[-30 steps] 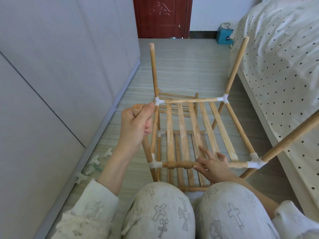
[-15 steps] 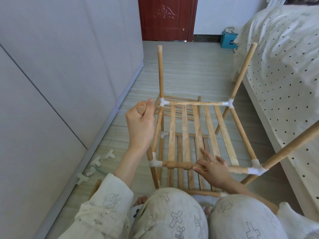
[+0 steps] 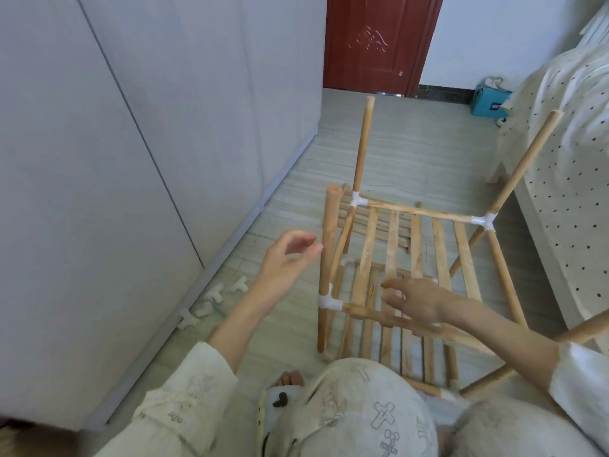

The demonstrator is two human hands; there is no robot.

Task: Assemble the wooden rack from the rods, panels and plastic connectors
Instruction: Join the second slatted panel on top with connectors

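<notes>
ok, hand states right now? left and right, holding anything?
Left hand: open, fingers loose beside the upright rod, holding nothing.
Right hand: open, fingers spread over the front rail, gripping nothing.

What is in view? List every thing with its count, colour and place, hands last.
rack: one, light wood with white joints, on the floor in front of the knees.
connectors: a few, white, loose on the floor by the wall.
door: one, dark red, far end.
box: one, teal, beside the bed.
bed: one, white cover with dark dots, right.
left hand: open, just beside the near-left post.
right hand: open, over the front rail.
</notes>
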